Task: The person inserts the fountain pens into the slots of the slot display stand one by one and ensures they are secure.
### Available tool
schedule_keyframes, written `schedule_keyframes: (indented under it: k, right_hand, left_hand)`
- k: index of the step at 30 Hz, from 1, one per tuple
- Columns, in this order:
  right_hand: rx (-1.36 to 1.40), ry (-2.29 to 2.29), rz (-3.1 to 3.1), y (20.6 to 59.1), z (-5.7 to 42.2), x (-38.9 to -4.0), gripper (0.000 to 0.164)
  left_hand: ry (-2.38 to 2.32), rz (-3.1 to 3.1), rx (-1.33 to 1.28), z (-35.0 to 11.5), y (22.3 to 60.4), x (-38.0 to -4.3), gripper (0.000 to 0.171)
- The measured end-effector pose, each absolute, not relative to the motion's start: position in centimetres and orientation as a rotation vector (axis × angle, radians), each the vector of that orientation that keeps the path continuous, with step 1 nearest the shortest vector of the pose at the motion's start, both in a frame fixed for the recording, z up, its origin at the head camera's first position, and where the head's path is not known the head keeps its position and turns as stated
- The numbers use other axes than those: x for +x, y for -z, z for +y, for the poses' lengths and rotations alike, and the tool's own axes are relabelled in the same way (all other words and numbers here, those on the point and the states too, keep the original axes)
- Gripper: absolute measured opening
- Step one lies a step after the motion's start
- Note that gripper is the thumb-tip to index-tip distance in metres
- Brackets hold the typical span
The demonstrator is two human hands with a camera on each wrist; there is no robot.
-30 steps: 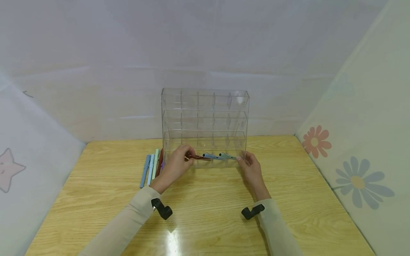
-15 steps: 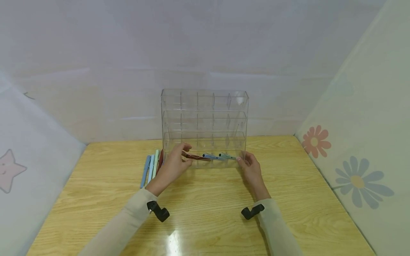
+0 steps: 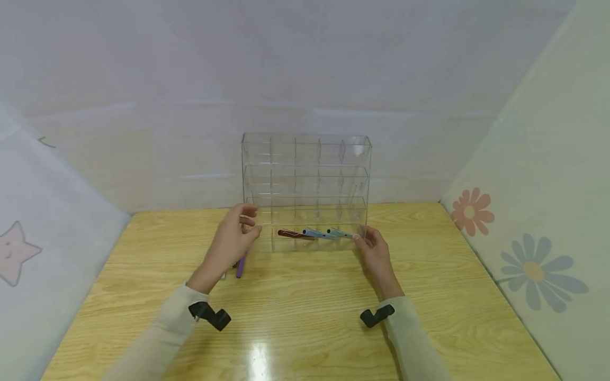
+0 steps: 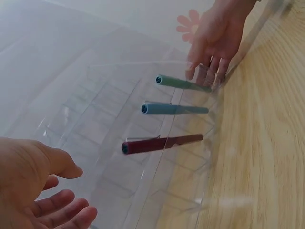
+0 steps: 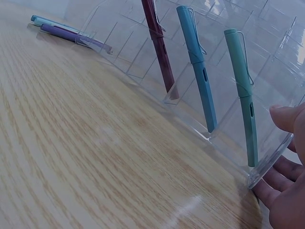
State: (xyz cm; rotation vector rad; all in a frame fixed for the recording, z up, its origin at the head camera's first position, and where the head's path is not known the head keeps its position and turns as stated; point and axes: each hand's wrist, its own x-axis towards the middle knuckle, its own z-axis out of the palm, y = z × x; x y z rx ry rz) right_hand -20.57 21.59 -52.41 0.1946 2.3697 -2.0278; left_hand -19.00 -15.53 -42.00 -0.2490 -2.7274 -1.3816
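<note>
A clear acrylic pen rack [image 3: 307,168] with several tiers stands upright at the table's back. Three pens lean in its lowest tier: a dark red pen [image 3: 292,234], a blue pen [image 3: 314,233] and a green pen [image 3: 337,233]. My left hand [image 3: 227,241], fingers loosely bent and holding nothing, is beside the rack's lower left end, apart from the dark red pen [image 4: 162,144]. At the opposite end, my right hand [image 3: 375,254] grips the rack's lower right edge, thumb in front and fingers behind, close to the green pen [image 5: 242,90].
A purple pen [image 3: 241,266] lies on the wooden table [image 3: 295,317] left of the rack, among other pens mostly covered by my left hand in the head view. A pale blue pen [image 5: 34,19] shows there in the right wrist view. White sheeting [image 3: 305,63] surrounds the table.
My left hand has let go of the dark red pen, which stays in the rack's lowest tier, and has moved left over the loose pens. The right hand keeps its hold.
</note>
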Motion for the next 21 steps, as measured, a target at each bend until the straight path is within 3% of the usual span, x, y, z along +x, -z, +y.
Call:
schedule_keyframes:
  k: [21]
  right_hand:
    - [0.204, 2.019, 2.374, 52.5, 21.7, -20.7, 0.059]
  left_hand:
    - [1.300, -2.724, 0.024, -22.3, 44.7, -20.1, 0.038]
